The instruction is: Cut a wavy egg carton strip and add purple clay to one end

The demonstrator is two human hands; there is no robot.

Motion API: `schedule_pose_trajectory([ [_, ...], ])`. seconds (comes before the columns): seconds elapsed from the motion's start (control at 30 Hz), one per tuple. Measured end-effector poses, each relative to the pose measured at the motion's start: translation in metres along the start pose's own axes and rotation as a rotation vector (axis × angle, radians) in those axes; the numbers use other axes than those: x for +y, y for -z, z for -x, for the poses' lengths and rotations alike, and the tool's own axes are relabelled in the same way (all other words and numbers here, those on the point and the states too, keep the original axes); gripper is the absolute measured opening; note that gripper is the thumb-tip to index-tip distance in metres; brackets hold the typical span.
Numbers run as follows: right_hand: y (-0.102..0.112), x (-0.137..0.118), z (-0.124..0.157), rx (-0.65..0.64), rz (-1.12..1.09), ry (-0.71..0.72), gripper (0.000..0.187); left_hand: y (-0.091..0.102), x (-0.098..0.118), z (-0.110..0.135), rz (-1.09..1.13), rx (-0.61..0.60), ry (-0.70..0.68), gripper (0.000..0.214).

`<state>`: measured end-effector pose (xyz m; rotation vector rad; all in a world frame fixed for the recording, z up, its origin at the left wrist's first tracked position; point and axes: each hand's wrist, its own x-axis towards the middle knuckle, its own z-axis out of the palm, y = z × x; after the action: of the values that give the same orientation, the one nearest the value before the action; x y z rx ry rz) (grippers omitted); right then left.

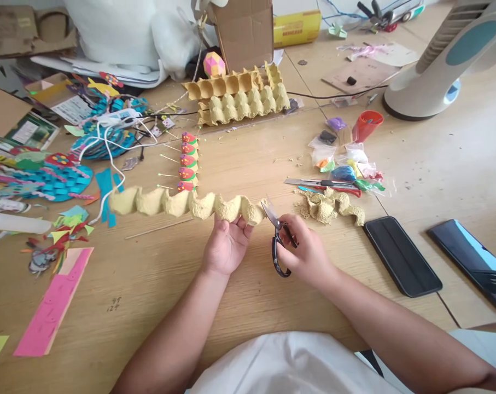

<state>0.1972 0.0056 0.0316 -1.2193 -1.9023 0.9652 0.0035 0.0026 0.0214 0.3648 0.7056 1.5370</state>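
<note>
Left hand (pixel 226 244): fingers clamped on egg-carton strip (pixel 182 202), which runs toward 9 o'clock.
Right hand (pixel 307 253): fingers closed through scissors (pixel 277 232), blades parted at strip's 3 o'clock end.
Hidden: we cannot see the left grip's far side.

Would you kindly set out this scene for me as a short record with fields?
left hand: grips carton strip near its right end
right hand: holds scissors, blades at the strip's right end
carton strip: runs left from the hand, over the table
right of hands: carton scraps, two dark phones
far side: stacked egg cartons, fan
left: pink paper, coloured paper bits
</note>
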Motion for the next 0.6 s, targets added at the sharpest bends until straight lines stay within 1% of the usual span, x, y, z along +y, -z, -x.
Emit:
schedule_pose_trajectory([
  [0.13, 0.001, -0.001, -0.001, -0.009, -0.001, 0.005, 0.032, -0.002, 0.0, 0.001, -0.035, -0.008, -0.012, 0.067],
  [0.3, 0.005, -0.003, -0.002, -0.001, -0.023, 0.022, 0.029, -0.004, -0.001, 0.005, -0.072, 0.012, -0.008, 0.068],
  [0.47, 0.006, -0.003, -0.003, -0.006, -0.039, 0.052, 0.03, 0.002, -0.005, 0.006, -0.092, 0.015, -0.031, 0.066],
  [0.6, 0.004, -0.001, -0.002, 0.006, -0.046, 0.058, 0.03, 0.006, -0.006, 0.006, -0.105, 0.01, -0.019, 0.06],
])
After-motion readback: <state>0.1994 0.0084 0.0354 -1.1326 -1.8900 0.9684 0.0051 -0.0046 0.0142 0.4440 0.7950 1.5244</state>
